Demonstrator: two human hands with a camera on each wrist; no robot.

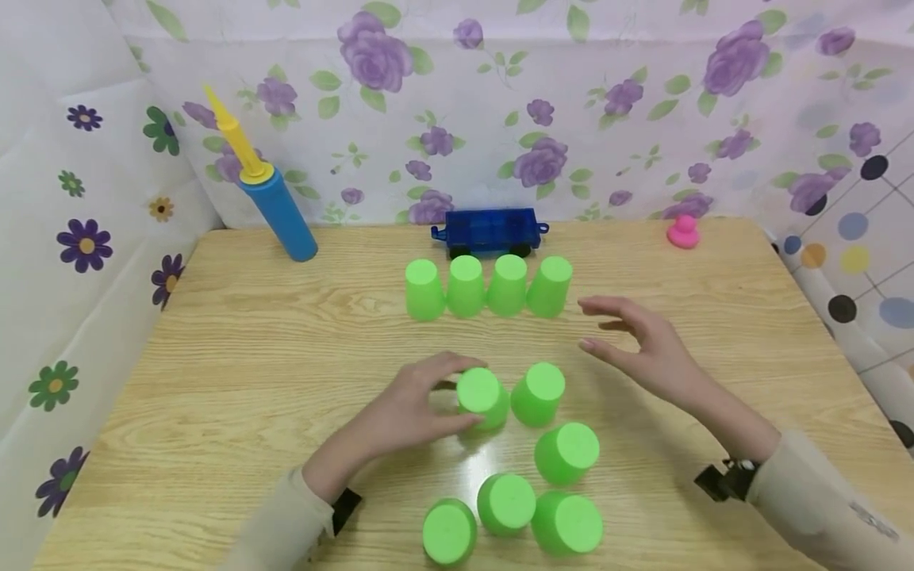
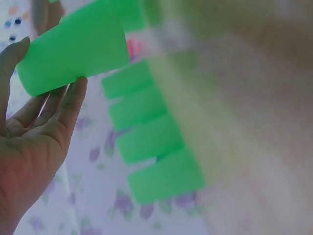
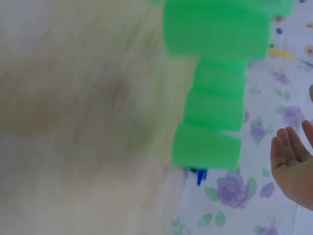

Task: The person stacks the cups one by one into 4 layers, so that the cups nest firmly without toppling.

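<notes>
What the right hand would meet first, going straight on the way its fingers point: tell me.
Most likely the right hand would first meet the far row's rightmost green cup; the hand's height is unclear, so it could pass over.

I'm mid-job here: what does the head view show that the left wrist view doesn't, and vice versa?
Only the head view: the blue pump with its yellow nozzle, and the two sleeves.

Only the left wrist view: the palm of the left hand and the undersides of its fingers.

Both: that hand holding a green cup, the row of four green cups, the pink toy, blurred in the wrist view, and the purple-flowered cloth.
</notes>
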